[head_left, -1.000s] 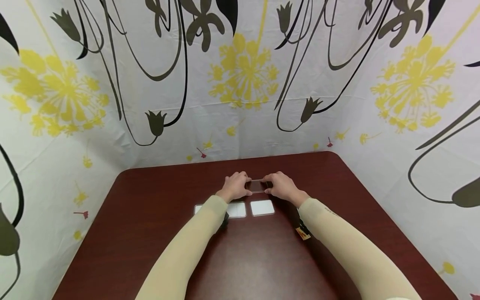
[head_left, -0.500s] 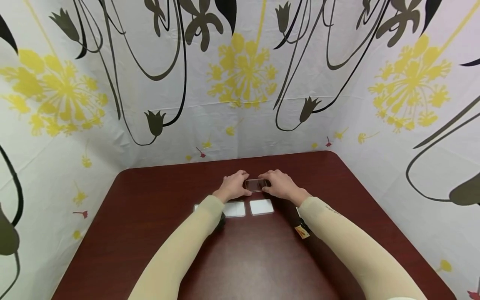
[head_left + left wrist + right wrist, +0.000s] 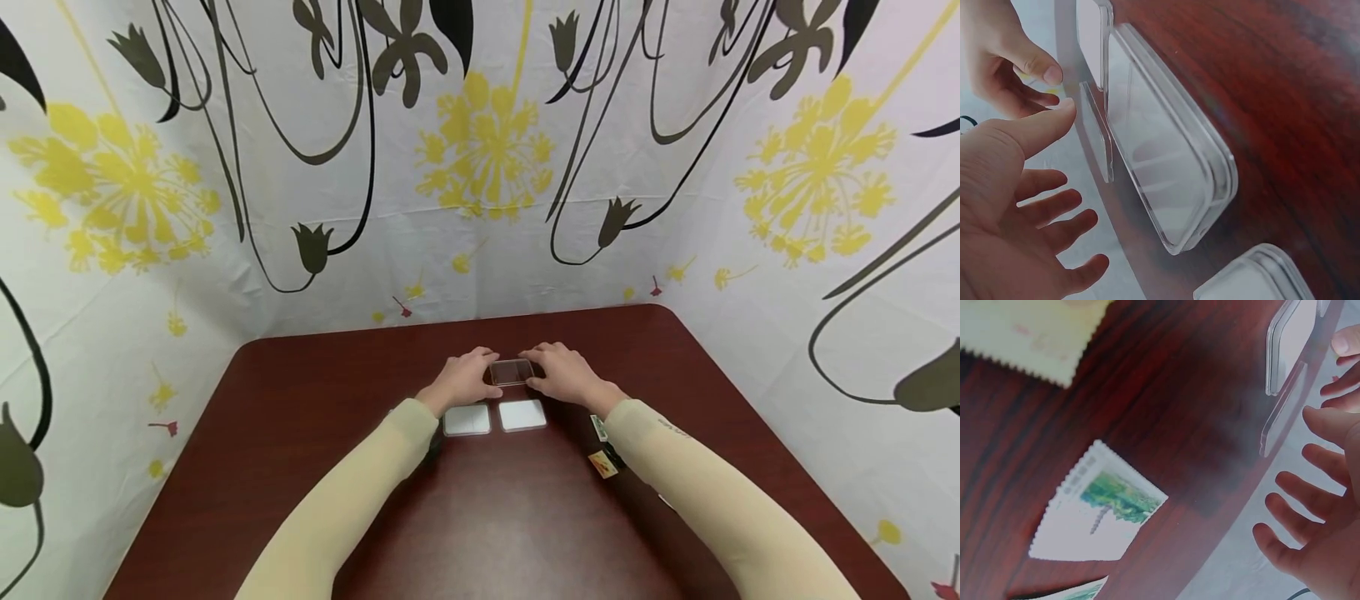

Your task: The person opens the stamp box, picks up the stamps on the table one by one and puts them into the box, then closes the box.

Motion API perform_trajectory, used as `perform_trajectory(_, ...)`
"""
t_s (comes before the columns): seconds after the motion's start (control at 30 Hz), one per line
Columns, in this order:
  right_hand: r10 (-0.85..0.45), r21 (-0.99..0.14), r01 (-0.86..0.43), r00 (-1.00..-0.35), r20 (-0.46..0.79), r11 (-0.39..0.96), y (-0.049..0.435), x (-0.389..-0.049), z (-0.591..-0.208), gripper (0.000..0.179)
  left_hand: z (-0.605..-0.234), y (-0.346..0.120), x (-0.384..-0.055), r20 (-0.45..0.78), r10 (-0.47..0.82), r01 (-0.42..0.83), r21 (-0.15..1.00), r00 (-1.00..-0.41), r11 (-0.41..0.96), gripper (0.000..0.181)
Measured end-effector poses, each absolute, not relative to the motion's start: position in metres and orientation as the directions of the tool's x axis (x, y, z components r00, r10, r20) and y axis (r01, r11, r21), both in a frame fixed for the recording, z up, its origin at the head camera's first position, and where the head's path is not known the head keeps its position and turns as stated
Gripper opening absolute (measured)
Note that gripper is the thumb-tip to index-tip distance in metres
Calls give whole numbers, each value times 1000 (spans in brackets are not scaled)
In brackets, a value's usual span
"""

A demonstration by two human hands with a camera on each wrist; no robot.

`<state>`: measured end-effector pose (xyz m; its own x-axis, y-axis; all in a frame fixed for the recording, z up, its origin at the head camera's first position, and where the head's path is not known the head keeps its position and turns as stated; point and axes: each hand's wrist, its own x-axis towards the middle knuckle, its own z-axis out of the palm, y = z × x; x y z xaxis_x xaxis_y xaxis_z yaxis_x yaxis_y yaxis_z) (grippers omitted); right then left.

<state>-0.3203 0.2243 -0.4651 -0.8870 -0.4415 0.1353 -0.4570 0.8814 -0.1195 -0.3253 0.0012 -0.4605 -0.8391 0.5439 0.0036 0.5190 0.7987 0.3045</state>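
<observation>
A thin clear plastic cover point(image 3: 512, 372) lies flat on the table between the two hands. My left hand point(image 3: 461, 382) is at its left end, the thumb and fingers apart and loosely bent. At the right end is my right hand point(image 3: 566, 375), its fingers relaxed and spread. In the left wrist view the clear cover point(image 3: 1096, 134) shows just beyond the left thumb, and a gap seems to separate them. The right wrist view has the cover point(image 3: 1282, 412) beside the right hand point(image 3: 1329, 506), whose palm holds nothing.
Nearer than the cover sit two clear cases with white insides, a left case point(image 3: 467, 420) and a right case point(image 3: 522, 415). Another case point(image 3: 1247, 275) shows partly at the left wrist view's lower edge. Stamps point(image 3: 1100, 506) lie by the right forearm. Patterned cloth point(image 3: 480, 267) hangs behind the table.
My fingers have drawn apart from the cover's ends, leaving more of it visible. The left hand and forearm have shifted slightly left, uncovering more of the left case. The cover stays nearly in place.
</observation>
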Motion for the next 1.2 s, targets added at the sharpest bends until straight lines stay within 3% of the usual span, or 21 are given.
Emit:
perform_trajectory(0.37, -509, -79, -539, -827, 240, 839, 212, -311, -459, 49, -457, -19, -311, 32, 561, 531, 369, -827, 762, 70)
perform_trajectory(0.7, -560, -56, -603, -768, 310, 796, 197, -297, -445, 44, -449, -44, -302, 93, 518, 508, 399, -850, 763, 71)
perform_trajectory(1.2, -642, -60, -703, -678, 357, 709, 178, -274, -445, 38, -451, -71, -278, 115, 520, 523, 364, -846, 771, 67)
